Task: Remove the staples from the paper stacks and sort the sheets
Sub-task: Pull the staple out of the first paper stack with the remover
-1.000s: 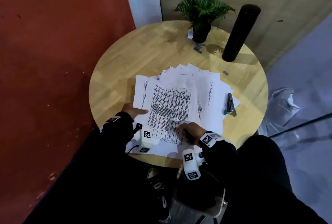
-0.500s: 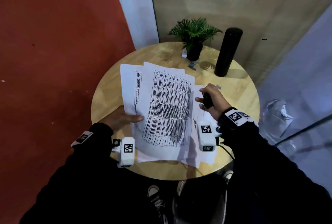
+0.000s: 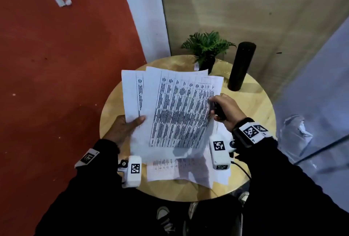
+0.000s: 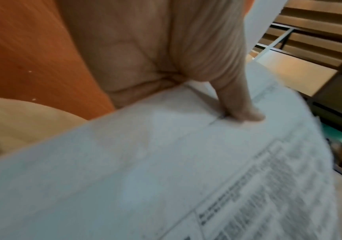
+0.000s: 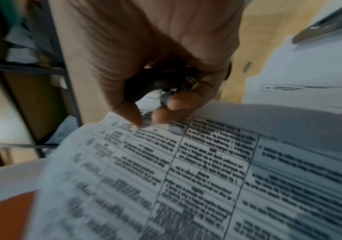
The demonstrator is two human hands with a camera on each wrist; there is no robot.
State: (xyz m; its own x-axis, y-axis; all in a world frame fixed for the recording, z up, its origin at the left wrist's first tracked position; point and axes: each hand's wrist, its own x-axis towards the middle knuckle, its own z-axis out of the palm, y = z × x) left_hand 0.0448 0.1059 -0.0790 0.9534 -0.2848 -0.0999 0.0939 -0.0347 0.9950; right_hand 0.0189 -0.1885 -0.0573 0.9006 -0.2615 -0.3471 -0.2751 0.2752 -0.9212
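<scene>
My left hand (image 3: 138,120) holds a fanned stack of printed table sheets (image 3: 175,111) raised above the round wooden table (image 3: 253,107), thumb (image 4: 239,105) on top and fingers hidden underneath. My right hand (image 3: 211,105) curls round a black staple remover (image 3: 220,112) and pinches the stack's right edge between thumb and fingertips (image 5: 133,116). The right wrist view shows the staple remover (image 5: 162,81) in the palm just above the sheet (image 5: 207,170). More loose sheets (image 3: 181,169) lie on the table under the raised stack.
A small potted plant (image 3: 207,46) and a tall black cylinder (image 3: 241,65) stand at the table's back edge. A dark stapler (image 5: 326,27) lies on sheets to the right. A red wall is at the left, crumpled plastic (image 3: 296,130) on the floor at the right.
The left hand has lifted the stack off the table and raised it. The right hand, still holding the staple remover, has moved from the near edge up to the stack's right edge.
</scene>
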